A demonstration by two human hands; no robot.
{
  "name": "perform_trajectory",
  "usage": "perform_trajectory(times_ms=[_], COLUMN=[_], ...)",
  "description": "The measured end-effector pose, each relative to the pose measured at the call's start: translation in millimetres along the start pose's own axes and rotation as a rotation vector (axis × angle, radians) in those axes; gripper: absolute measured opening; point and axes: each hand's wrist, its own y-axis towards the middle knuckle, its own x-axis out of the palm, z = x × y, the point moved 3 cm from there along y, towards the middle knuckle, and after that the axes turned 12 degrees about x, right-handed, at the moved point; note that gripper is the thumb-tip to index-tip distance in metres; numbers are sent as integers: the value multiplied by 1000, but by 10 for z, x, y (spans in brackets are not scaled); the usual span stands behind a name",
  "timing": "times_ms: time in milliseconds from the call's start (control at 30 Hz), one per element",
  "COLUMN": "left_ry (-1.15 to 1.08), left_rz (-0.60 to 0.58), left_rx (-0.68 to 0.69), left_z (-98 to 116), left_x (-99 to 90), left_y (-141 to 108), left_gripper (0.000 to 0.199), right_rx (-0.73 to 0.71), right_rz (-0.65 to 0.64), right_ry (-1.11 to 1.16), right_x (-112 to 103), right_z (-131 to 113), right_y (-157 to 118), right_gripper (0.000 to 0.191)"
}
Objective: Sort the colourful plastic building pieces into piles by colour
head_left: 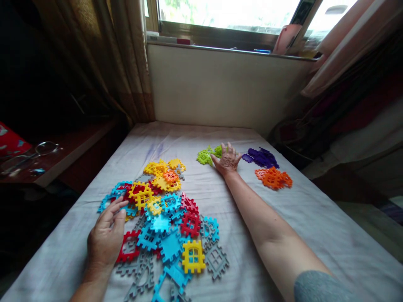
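Note:
My right hand (228,159) reaches far out with its fingers spread, touching or just over a small heap of lime green interlocking plastic tiles (205,155). Part of that heap is hidden under the fingers. My left hand (107,235) is beside the left edge of a large mixed pile, its fingers loosely apart and nothing visible in them. That pile has blue tiles (171,245), red tiles (190,223), grey tiles (216,261) and yellow tiles (193,256), some with window-like openings. A lone orange tile (171,176) lies among yellow ones at its far end.
Right of my right hand are a heap of purple tiles (262,158) and a heap of orange tiles (273,179). Everything lies on a pale cloth-covered surface (239,260). A wall (214,84) with a window stands behind; a dark side table (63,155) is at left.

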Motion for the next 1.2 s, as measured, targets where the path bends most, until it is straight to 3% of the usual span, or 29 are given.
perform_trajectory(times_ms=[133, 233, 300, 600, 800, 1067, 1200], left_ry=[-10, -15, -2, 41, 41, 6, -41], left_rz=[6, 17, 11, -7, -9, 5, 25], left_rx=[0, 11, 16, 40, 13, 39, 40], left_z=[2, 16, 24, 41, 47, 119, 181], left_x=[5, -1, -7, -22, -23, 10, 28], left_y=[4, 8, 9, -9, -20, 21, 49], left_gripper=[33, 32, 31, 30, 29, 30, 31], right_rx=[-252, -530, -596, -353, -223, -325, -272], right_rz=[-54, -193, -260, -215, -120, -109, -171], right_ry=[14, 11, -20, -65, -63, -4, 85], right_x=[-65, -48, -26, 156, 187, -100, -273], right_z=[-242, -442, -491, -139, -95, -107, -44], right_y=[-193, -242, -197, 213, 286, -227, -614], right_gripper=[64, 48, 37, 36, 39, 40, 41])
